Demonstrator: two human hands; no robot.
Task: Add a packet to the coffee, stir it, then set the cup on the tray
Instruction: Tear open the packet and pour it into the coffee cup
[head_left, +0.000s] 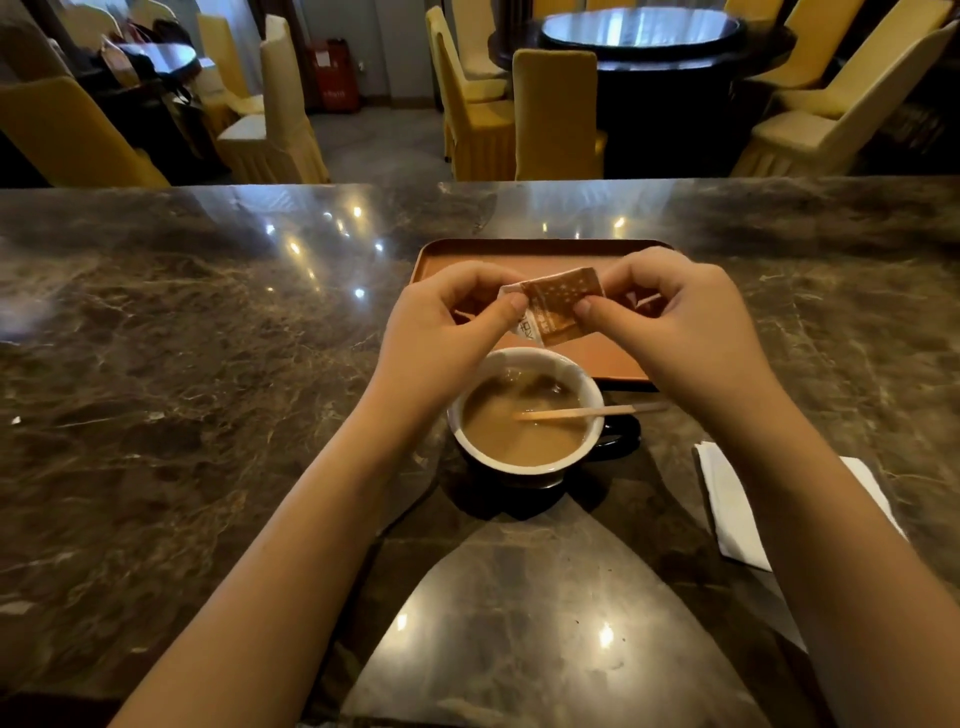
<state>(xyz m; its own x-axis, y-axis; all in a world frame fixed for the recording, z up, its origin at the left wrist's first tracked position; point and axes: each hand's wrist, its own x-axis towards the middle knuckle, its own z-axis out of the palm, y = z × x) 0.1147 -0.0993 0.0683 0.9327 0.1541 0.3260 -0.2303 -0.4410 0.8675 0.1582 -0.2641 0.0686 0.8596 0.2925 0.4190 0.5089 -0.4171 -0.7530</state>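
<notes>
Now we are holding the packet (563, 304) above the far rim of the cup (524, 413), its top edge running left to right between our hands: left hand (447, 332) and right hand (680, 322) are each pinching one upper corner. Beyond it, the tray (613, 358) is waiting.

Tray (613, 358) bare beyond cup (524, 457); napkin (730, 509) right.
</notes>
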